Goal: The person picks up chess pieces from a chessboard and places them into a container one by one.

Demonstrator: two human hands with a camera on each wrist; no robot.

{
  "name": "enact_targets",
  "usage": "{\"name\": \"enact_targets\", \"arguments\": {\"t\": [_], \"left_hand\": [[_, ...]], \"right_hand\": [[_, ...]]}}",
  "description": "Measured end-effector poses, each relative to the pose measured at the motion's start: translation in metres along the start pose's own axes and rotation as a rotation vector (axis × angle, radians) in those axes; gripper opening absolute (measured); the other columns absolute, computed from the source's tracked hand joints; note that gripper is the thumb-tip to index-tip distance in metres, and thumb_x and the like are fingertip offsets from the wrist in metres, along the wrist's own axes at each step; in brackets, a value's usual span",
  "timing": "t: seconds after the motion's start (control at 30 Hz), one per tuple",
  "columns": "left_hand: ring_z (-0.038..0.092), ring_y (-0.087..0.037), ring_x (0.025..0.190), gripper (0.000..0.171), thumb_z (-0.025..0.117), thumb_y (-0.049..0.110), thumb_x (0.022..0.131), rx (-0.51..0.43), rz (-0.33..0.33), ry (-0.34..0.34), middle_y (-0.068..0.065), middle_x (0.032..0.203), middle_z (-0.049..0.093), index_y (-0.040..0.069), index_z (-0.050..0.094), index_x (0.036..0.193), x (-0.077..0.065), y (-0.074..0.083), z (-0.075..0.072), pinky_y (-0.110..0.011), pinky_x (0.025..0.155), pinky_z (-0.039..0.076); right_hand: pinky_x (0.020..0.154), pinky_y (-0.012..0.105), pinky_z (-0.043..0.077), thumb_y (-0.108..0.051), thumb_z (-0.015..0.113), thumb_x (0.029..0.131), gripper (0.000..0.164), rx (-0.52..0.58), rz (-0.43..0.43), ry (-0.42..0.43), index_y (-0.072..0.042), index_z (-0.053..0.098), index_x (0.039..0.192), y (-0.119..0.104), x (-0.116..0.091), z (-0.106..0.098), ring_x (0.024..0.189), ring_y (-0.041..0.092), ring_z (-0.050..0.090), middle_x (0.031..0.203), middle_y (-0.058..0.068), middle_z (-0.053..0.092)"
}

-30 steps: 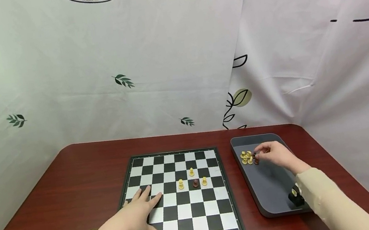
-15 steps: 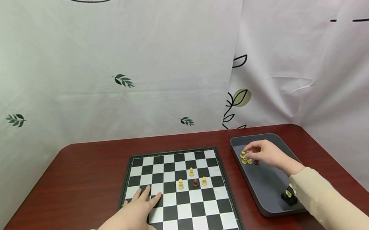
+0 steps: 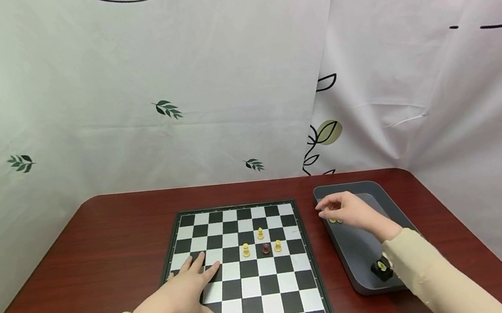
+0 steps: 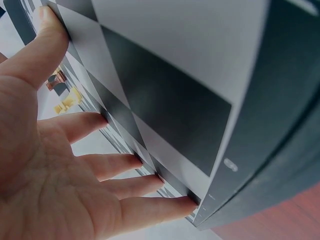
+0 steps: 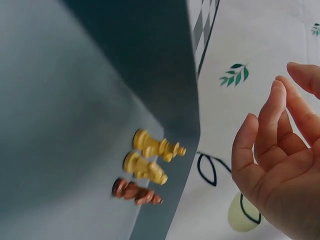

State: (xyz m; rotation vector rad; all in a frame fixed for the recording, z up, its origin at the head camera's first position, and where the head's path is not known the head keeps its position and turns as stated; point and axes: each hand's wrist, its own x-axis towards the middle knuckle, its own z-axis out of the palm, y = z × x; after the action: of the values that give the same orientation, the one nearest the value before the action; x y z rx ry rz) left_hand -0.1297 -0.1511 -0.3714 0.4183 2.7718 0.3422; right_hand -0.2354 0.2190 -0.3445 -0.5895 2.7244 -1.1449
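Observation:
My left hand (image 3: 181,298) rests with spread fingers on the left side of the black-and-white chessboard (image 3: 250,287); the left wrist view shows its fingertips (image 4: 186,204) pressed near the border. My right hand (image 3: 351,212) is over the left rim of the grey tray (image 3: 361,248), fingers bent loosely and nothing visible between them. Below it, the tray's far left corner holds several yellow chess pieces (image 5: 145,169) and a brown chess piece (image 5: 134,191), mostly hidden in the head view. On the board stand three yellow pawns (image 3: 245,250) and a brown chess piece (image 3: 266,248).
A small black device (image 3: 381,269) sits at my right wrist. The reddish-brown table (image 3: 99,257) carries the board and tray, which stand apart with a strip of wood between them. A white patterned cloth (image 3: 228,72) hangs behind the table.
My right hand has moved left from the brown chess piece in the tray, across the yellow ones, to the tray's left rim. The left hand and the pieces on the board stay in place.

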Motion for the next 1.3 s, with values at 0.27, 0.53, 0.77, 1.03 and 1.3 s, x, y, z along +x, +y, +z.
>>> {"name": "enact_targets", "arguments": {"t": [0.27, 0.53, 0.77, 1.03, 1.3], "left_hand": [[0.026, -0.056, 0.133, 0.105, 0.085, 0.047, 0.052, -0.002, 0.002, 0.005, -0.030, 0.147, 0.030, 0.010, 0.045, 0.142, 0.000, 0.000, 0.000, -0.076, 0.089, 0.029], [0.026, -0.056, 0.133, 0.104, 0.085, 0.046, 0.053, -0.006, 0.004, 0.008, -0.030, 0.148, 0.029, 0.010, 0.045, 0.142, -0.001, 0.000, 0.001, -0.076, 0.089, 0.030], [0.025, -0.056, 0.133, 0.104, 0.085, 0.046, 0.053, -0.009, 0.003, 0.009, -0.030, 0.148, 0.029, 0.010, 0.045, 0.142, -0.001, 0.000, 0.001, -0.076, 0.089, 0.029], [0.026, -0.057, 0.133, 0.105, 0.085, 0.047, 0.052, -0.004, 0.005, 0.011, -0.030, 0.147, 0.030, 0.010, 0.045, 0.142, -0.001, -0.001, 0.001, -0.077, 0.089, 0.029], [0.026, -0.057, 0.133, 0.105, 0.085, 0.047, 0.052, -0.003, 0.006, 0.010, -0.030, 0.147, 0.030, 0.010, 0.045, 0.142, 0.000, -0.001, 0.001, -0.077, 0.089, 0.029]], "right_hand": [[0.057, 0.027, 0.039, -0.018, 0.065, 0.087, 0.020, 0.004, -0.054, -0.011, -0.002, 0.070, 0.099, -0.014, 0.005, 0.011, 0.065, 0.010, 0.046, 0.074, -0.001, 0.056], [0.058, 0.028, 0.041, -0.013, 0.064, 0.088, 0.021, 0.011, -0.001, -0.039, 0.000, 0.069, 0.103, -0.030, 0.014, 0.025, 0.066, 0.013, 0.047, 0.078, 0.002, 0.060], [0.057, 0.028, 0.039, -0.012, 0.065, 0.087, 0.022, 0.034, -0.013, -0.083, 0.001, 0.069, 0.105, -0.041, 0.018, 0.038, 0.061, 0.013, 0.043, 0.076, 0.001, 0.058], [0.057, 0.026, 0.038, -0.011, 0.066, 0.087, 0.022, 0.035, -0.045, -0.144, 0.000, 0.069, 0.105, -0.045, 0.024, 0.057, 0.061, 0.011, 0.043, 0.074, 0.001, 0.058], [0.058, 0.026, 0.039, -0.011, 0.068, 0.086, 0.020, 0.001, -0.020, -0.209, -0.002, 0.070, 0.104, -0.050, 0.025, 0.068, 0.063, 0.012, 0.047, 0.072, -0.001, 0.060]]}}
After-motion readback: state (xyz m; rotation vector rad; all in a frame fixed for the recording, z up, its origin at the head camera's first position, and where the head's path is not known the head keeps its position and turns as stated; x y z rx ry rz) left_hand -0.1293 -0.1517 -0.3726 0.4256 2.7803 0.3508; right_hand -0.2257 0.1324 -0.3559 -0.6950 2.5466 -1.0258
